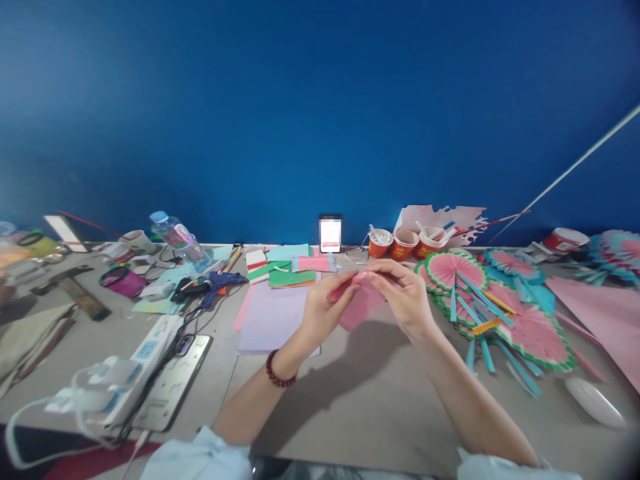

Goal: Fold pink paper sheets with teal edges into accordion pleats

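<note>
Both of my hands meet above the middle of the table, pinching a small piece of pink paper (343, 288) between thumbs and fingertips. My left hand (325, 305), with a dark red bead bracelet at its wrist, grips the paper's left part. On its right end, my right hand (404, 297) is closed with thumb and forefinger. The fingers cover much of the paper, so its full shape is hidden. Behind and below the hands lies a flat pink sheet (361, 308). To the left of them is a stack of lilac paper (275, 319).
Watermelon-patterned paper fans (525, 327) lie at right, near a white mouse (595, 402). Red paper cups (405, 245) and an upright phone (331, 233) stand along the blue wall. On the left are a glue gun (220, 283), power strip (145, 367), phone (175, 380), bottle (180, 240) and hammer (63, 279).
</note>
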The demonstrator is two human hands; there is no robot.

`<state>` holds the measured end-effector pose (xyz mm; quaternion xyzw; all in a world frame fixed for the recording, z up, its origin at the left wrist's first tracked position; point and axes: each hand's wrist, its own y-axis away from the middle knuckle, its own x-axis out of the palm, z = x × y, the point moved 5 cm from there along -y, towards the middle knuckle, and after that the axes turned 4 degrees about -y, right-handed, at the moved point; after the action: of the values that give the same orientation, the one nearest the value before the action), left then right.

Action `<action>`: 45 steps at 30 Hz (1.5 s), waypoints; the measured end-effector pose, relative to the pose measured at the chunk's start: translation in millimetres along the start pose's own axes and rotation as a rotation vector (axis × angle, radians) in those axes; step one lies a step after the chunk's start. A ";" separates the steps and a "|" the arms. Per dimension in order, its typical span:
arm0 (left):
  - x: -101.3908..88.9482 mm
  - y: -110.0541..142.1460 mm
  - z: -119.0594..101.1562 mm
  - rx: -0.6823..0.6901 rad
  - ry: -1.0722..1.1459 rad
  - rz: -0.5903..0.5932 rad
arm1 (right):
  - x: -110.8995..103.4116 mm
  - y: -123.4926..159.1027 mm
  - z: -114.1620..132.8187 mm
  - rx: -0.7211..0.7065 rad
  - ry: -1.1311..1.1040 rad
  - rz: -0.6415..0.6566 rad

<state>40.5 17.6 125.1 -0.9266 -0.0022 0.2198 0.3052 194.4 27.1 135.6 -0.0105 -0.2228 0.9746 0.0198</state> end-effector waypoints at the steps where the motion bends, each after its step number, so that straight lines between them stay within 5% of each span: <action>1: -0.8 -0.6 0.7 -0.032 0.014 0.014 | -0.3 -1.6 -4.2 0.048 -0.036 0.011; 10: -2.8 -2.1 1.5 -0.048 0.031 0.091 | -4.1 -5.4 -6.0 0.131 -0.003 0.211; 21: -6.2 -1.7 -8.8 0.251 -0.219 0.046 | -14.5 -9.1 0.2 0.077 0.138 0.174; 27: -13.9 -5.7 -7.0 0.163 -0.297 0.058 | -21.1 -11.6 -3.3 0.083 0.103 0.187; 33: -13.7 -7.5 -4.5 0.003 -0.153 0.175 | -21.7 -12.0 -9.2 0.145 0.094 0.184; 38: -13.2 -6.9 3.9 -0.118 -0.014 0.163 | -20.5 -12.3 -9.3 0.147 0.115 0.196; 45: -14.2 -6.0 5.7 -0.031 -0.127 0.098 | -18.6 -11.4 -6.5 0.100 0.193 0.214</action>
<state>26.2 23.8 130.3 -0.9144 0.0203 0.2926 0.2789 213.5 39.4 135.0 -0.1269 -0.1688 0.9755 -0.0623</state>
